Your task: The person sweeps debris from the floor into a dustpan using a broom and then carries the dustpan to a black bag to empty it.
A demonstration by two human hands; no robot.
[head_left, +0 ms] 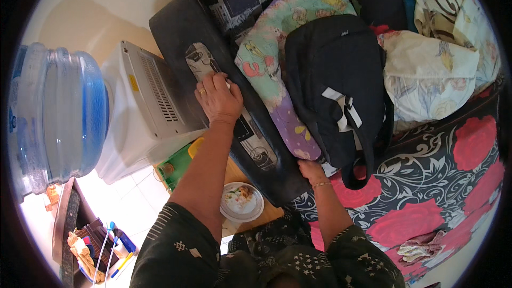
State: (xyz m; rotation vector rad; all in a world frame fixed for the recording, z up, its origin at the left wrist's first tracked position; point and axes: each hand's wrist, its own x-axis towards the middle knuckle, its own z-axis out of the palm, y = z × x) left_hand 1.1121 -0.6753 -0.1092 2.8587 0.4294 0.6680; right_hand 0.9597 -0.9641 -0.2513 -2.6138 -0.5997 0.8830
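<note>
My left hand (218, 96), with a ring on one finger, rests on the printed fabric strip (257, 146) along the top of a black sofa armrest (178, 21). Its fingers are curled, and a small bit of something white shows beside them; what it is stays unclear. Near the armrest's front end is my right hand (312, 172), a bracelet at its wrist. It sits low between the armrest and the bedding, its fingertips hidden. A purple and green cartoon-print quilt (266, 74) and a black backpack (336, 74) lie just beyond it.
A plate with food remains (242, 202) stands on a wooden surface below the armrest. At left are a large blue water bottle (58, 117) and a grey-white appliance (144, 96). Red-flowered black fabric (410, 218) spreads at right, with heaped pale cloth (426, 74) behind.
</note>
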